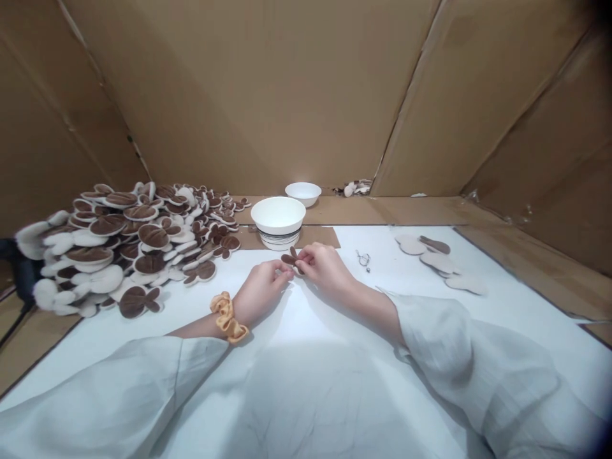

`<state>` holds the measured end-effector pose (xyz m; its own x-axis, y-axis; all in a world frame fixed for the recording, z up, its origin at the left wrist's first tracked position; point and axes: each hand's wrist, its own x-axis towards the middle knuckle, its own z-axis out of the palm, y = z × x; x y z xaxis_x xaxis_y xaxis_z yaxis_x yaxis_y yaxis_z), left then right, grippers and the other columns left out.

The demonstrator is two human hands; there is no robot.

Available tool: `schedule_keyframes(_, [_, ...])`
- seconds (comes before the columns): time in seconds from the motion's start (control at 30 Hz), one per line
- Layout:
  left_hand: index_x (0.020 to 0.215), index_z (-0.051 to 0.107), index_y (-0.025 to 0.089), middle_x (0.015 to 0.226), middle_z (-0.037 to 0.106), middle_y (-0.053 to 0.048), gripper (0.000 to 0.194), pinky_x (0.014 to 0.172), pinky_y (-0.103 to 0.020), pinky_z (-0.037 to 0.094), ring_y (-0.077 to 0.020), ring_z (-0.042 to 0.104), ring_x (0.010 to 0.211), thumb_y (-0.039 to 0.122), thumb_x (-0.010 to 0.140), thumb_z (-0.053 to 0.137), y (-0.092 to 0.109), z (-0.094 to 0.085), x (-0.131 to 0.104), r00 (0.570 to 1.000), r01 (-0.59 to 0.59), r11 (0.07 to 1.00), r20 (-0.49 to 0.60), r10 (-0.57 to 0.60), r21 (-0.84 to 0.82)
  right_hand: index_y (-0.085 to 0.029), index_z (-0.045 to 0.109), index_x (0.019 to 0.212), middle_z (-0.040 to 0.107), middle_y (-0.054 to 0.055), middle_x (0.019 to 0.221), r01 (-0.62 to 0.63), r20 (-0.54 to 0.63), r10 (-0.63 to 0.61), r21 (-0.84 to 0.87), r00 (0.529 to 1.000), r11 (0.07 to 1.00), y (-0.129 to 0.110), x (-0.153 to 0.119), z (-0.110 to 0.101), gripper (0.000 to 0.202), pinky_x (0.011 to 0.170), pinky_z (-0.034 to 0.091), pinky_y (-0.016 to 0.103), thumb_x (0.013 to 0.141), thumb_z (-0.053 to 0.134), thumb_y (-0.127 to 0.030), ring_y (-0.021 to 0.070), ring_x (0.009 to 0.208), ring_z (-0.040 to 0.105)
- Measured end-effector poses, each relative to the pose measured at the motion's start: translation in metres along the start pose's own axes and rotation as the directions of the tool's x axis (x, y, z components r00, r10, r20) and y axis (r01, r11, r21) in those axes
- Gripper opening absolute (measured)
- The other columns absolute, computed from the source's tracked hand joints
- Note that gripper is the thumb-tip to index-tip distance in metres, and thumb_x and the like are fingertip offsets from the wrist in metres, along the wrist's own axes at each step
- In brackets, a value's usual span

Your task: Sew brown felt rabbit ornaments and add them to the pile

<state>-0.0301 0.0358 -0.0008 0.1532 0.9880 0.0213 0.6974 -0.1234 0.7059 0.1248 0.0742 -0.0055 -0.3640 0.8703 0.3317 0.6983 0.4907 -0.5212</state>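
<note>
A small brown plush fabric piece [289,258] with ear-like lobes is held between my hands, just in front of the larger white bowl [278,220]. My right hand [325,269] pinches it from the right with thumb and fingers. From the left, my left hand [264,287] has its thumb and fingertips closed at the piece's lower edge, and the fingers partly hide what they grip. Dark lines ring the bowl's lower half. To the right of my right hand lies a small tangle of dark thread or wire [364,260].
A heap of brown-and-white plush pieces [153,236] covers the left side. Behind the larger bowl stands a smaller white bowl [303,191]. Several flat fabric pieces [437,261] lie at the right. Cardboard walls [268,95] enclose the white table surface [335,344].
</note>
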Motion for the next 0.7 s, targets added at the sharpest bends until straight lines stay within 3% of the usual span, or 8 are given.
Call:
schedule_keyframes(0.17, [0.081,0.063,0.015,0.07,0.065,-0.003,0.024,0.06,-0.024,0.038,-0.0159,0.057,0.062,0.03,0.081,0.043,-0.005,0.003,0.002,0.998,-0.02,0.999,-0.054,0.022,0.042,-0.014,0.062,0.066,0.064,0.004,0.063,-0.183,0.11,0.157,0.283,0.981,0.942,-0.003,0.004,-0.009,0.01,0.055,0.038,0.022,0.071,0.054,-0.018,0.0124,0.058,0.055])
schedule_keyframes(0.3, [0.081,0.062,0.017,0.08,0.069,-0.004,0.022,0.067,-0.025,0.04,-0.0169,0.061,0.07,0.024,0.081,0.042,-0.007,0.003,0.003,0.997,-0.042,0.997,-0.056,0.046,0.064,-0.012,0.062,0.067,0.061,0.002,0.06,-0.308,0.224,0.233,0.414,0.947,0.857,-0.003,0.008,-0.015,0.009,0.047,0.034,0.02,0.068,0.057,-0.019,0.0087,0.05,0.048])
schedule_keyframes(0.4, [0.081,0.062,0.018,0.079,0.069,-0.004,0.021,0.065,-0.025,0.04,-0.0177,0.061,0.07,0.024,0.08,0.042,-0.008,0.003,0.002,0.996,-0.059,0.992,-0.061,0.066,0.108,-0.013,0.063,0.068,0.057,-0.001,0.057,-0.377,0.352,0.215,0.495,0.911,0.783,0.001,0.011,-0.017,0.01,0.044,0.029,0.02,0.066,0.059,-0.022,0.0061,0.046,0.042])
schedule_keyframes(0.57, [0.081,0.062,0.019,0.073,0.068,-0.004,0.022,0.062,-0.025,0.039,-0.0188,0.061,0.069,0.025,0.081,0.041,-0.008,0.003,0.0,0.995,-0.064,0.986,-0.066,0.075,0.151,-0.013,0.064,0.066,0.057,-0.002,0.06,-0.469,0.507,0.132,0.625,0.852,0.624,0.009,0.015,-0.019,0.008,0.053,0.033,0.02,0.061,0.062,-0.019,0.0063,0.054,0.046])
schedule_keyframes(0.7, [0.083,0.062,0.02,0.077,0.068,-0.004,0.022,0.062,-0.025,0.039,-0.0188,0.061,0.07,0.027,0.082,0.041,-0.008,0.004,-0.001,0.994,-0.069,0.987,-0.07,0.08,0.144,-0.012,0.064,0.063,0.055,-0.003,0.056,-0.53,0.569,0.14,0.61,0.811,0.59,0.011,0.017,-0.019,0.008,0.05,0.029,0.02,0.058,0.062,-0.019,0.0047,0.051,0.042])
